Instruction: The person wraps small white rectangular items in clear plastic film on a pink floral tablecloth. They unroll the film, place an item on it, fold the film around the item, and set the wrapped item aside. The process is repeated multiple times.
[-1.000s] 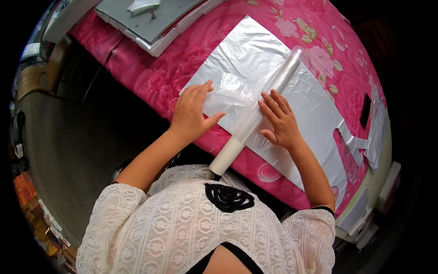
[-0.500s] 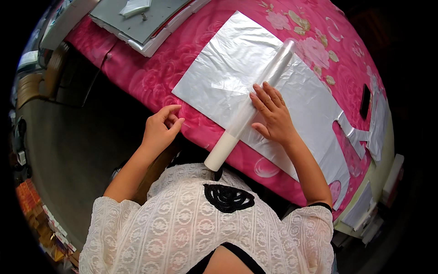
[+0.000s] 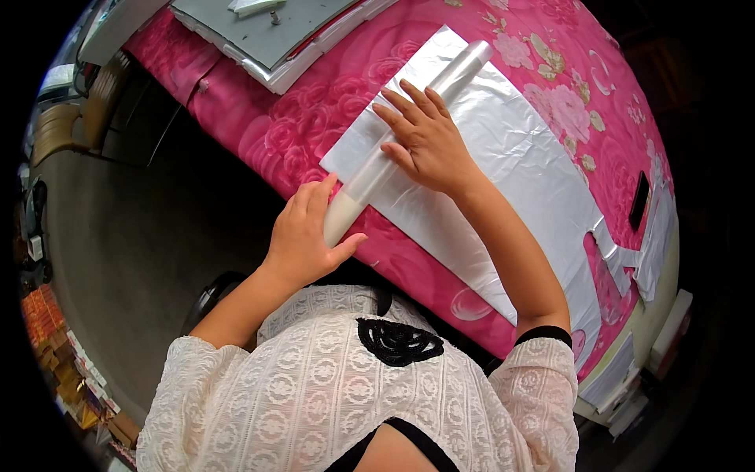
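Observation:
A roll of clear plastic film (image 3: 369, 178) on a whitish tube lies slantwise across a stack of silvery plastic bags (image 3: 503, 169) on the table. Its bare tube end juts past the near table edge. My right hand (image 3: 425, 141) rests flat on the roll's middle, fingers spread. At the near end, my left hand (image 3: 305, 230) is beside the tube, its fingers along the left side and the thumb stretched out below the end. The left fingers are extended and not wrapped round the tube. Part of the roll is hidden under the right hand.
A pink flowered cloth (image 3: 291, 134) covers the table. At the far left of it stands a white box (image 3: 283, 75) with a grey board (image 3: 267, 27) on top. A dark phone (image 3: 638, 200) lies at the right. Chairs (image 3: 59, 134) stand on the floor at left.
The roll has shifted left and away over the bags, uncovering more of them on its right. My right hand moved with it, and my left hand has come to the tube's near end.

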The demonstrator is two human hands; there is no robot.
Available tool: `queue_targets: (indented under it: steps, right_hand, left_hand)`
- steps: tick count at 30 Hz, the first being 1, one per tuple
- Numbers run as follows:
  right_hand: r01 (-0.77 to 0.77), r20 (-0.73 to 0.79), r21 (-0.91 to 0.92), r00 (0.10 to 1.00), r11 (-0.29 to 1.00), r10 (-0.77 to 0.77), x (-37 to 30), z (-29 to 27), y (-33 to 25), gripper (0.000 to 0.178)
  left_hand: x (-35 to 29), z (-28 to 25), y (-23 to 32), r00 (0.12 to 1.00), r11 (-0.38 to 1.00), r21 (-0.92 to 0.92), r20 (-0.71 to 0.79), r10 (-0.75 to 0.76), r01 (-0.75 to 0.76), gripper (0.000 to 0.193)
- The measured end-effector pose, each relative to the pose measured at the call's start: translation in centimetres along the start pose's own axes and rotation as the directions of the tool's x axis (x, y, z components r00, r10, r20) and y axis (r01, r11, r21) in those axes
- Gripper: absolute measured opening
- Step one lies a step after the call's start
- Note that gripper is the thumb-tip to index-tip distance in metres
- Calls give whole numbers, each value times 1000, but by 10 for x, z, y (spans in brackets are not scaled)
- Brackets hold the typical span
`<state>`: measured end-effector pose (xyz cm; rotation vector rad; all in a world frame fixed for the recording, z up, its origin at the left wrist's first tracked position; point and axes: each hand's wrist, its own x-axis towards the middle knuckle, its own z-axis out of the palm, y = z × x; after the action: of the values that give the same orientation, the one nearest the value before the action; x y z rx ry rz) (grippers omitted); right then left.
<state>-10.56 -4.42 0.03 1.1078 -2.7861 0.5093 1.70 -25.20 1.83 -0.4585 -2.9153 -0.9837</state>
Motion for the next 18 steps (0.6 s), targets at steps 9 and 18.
queue_targets:
  steps: [9,18]
  right_hand:
    - [-347,-312,757,553,554,773,37,30,-36,87]
    - [39,151,979,530,-202,835,-16,-43,-34,56]
  left_hand:
    - [8,-12,-10,850,426,-737,481,-216,525,70]
    - [23,-3,42,639,204,-626,769,1,753,64]
